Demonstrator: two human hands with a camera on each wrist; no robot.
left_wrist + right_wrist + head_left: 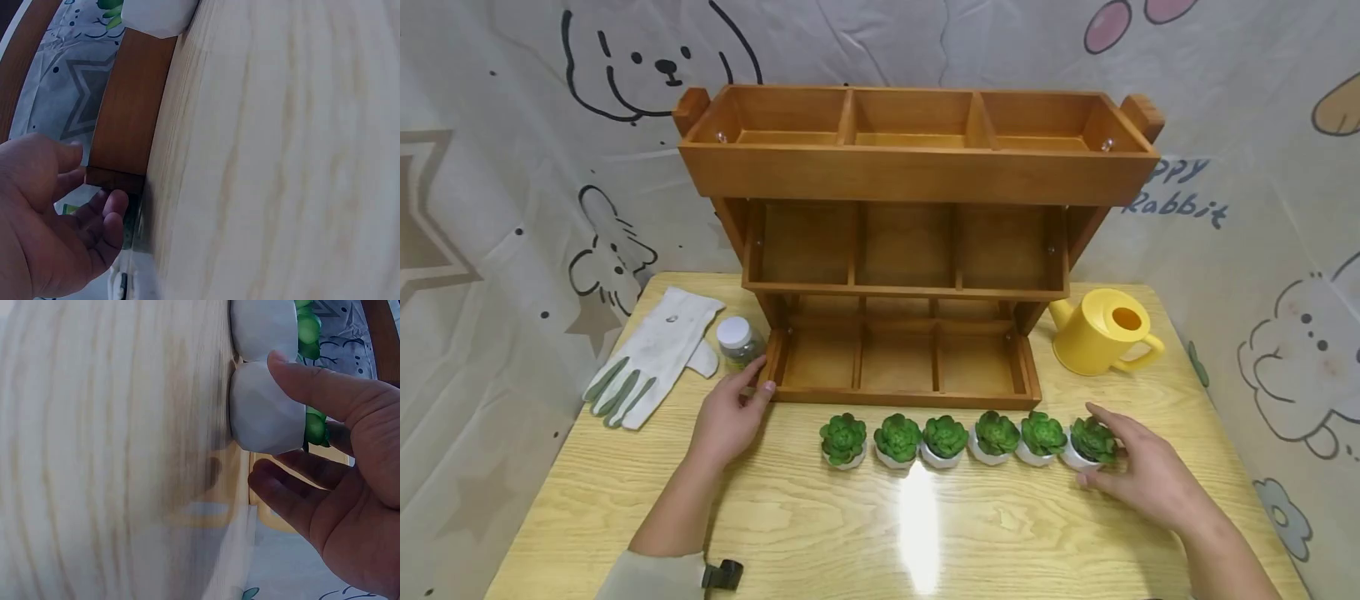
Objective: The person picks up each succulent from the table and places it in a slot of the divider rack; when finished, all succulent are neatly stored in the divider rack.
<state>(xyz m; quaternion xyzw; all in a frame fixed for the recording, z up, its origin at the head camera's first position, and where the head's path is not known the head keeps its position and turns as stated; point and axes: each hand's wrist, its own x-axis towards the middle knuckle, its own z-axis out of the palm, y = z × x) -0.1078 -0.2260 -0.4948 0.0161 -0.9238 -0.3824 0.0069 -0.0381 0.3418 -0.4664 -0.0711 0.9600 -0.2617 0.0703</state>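
Note:
A brown three-tier wooden shelf (917, 175) with divided trays stands at the back of the table. My left hand (730, 417) grips its lower left front corner, thumb and fingers about the edge; the left wrist view shows the board's end (115, 178) between them. In front of the shelf, several green succulents in white pots (897, 437) stand in a row. My right hand (1150, 471) is curled round the rightmost potted succulent (1090, 442), thumb at the front and fingers behind. In the right wrist view the thumb overlaps its white pot (265, 412), which sits on the table.
A yellow watering can (1097, 333) stands right of the shelf. To the left are a white-lidded jar (737, 337) and white gloves (658, 350) with green fingertips. A printed cloth (1225, 108) hangs behind and at the sides of the wooden table (820, 533).

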